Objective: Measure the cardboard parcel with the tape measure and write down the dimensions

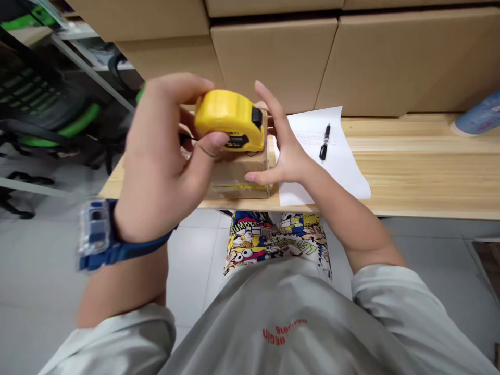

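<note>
My left hand (164,156) is closed round a yellow tape measure (228,119) and holds it just above a small cardboard box (238,174) on the wooden table (422,172). The thumb presses the front of the tape measure. My right hand (283,140) rests against the right side of the box, fingers stretched upward and thumb along the box's lower edge. A blue watch sits on my left wrist.
A white sheet of paper (332,156) with a black pen (324,141) lies right of the box. Large cardboard boxes (375,57) stand stacked along the back of the table. A blue-white object (478,119) is at the far right. Green and black chairs (42,99) stand at left.
</note>
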Available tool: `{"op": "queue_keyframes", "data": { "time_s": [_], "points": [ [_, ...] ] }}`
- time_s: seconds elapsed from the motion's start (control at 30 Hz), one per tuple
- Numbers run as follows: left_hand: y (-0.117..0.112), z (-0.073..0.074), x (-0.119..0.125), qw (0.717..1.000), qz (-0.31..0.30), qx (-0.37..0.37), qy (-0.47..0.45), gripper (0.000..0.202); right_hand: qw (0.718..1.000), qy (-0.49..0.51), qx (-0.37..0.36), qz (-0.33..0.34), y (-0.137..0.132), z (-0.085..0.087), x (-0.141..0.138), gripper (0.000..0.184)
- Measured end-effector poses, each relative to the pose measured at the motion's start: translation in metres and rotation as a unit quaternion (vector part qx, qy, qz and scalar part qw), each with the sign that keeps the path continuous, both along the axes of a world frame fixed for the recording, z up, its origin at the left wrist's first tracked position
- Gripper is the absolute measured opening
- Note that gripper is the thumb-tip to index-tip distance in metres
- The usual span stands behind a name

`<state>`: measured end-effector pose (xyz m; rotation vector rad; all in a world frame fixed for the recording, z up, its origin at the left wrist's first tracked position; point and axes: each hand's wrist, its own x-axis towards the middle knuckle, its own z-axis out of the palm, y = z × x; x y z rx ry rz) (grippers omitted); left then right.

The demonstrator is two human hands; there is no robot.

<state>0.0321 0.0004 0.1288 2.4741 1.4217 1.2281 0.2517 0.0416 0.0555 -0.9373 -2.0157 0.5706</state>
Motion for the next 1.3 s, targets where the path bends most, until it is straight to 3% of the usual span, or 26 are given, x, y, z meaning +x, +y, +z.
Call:
{"op": "queue_keyframes", "data": {
  "time_s": [0.07, 0.13, 0.27, 0.37, 0.57, 0.7, 0.9, 1.1, 1.3],
  "points": [
    [0.009, 0.003, 0.008, 0.997, -0.044, 0.009, 0.069, 0.046, 1.0, 0.002, 0.001, 0.005, 0.003, -0.006, -0.004, 0.133],
    [0.015, 0.009, 0.014, 0.993, -0.052, -0.008, 0.107, 0.044, 1.0, 0.011, 0.003, 0.009, 0.006, -0.01, -0.007, 0.134],
    [0.015, 0.022, 0.017, 0.985, -0.061, -0.06, 0.147, 0.06, 0.998, 0.046, 0.019, 0.038, 0.006, -0.013, -0.008, 0.13],
    [0.011, 0.026, 0.011, 0.985, -0.032, -0.074, 0.155, 0.072, 0.999, 0.03, 0.013, 0.043, 0.003, -0.011, -0.007, 0.128],
    [0.011, 0.025, 0.0, 0.98, 0.026, -0.055, 0.191, 0.076, 0.999, -0.037, 0.025, 0.003, 0.0, -0.012, -0.01, 0.118],
    [0.01, 0.025, -0.005, 0.979, 0.051, -0.057, 0.189, 0.073, 0.998, -0.042, 0.053, 0.017, 0.005, -0.018, -0.01, 0.107],
    [0.005, 0.026, -0.017, 0.978, 0.084, -0.068, 0.179, 0.063, 0.998, -0.057, 0.026, 0.016, 0.009, -0.019, -0.008, 0.091],
    [0.005, 0.03, -0.046, 0.963, 0.134, -0.054, 0.226, 0.069, 0.998, -0.052, 0.021, 0.021, 0.008, -0.016, -0.009, 0.088],
    [0.011, 0.021, -0.107, 0.953, 0.209, -0.066, 0.211, 0.074, 0.998, -0.069, 0.008, 0.007, 0.007, -0.015, -0.009, 0.089]
  ]
}}
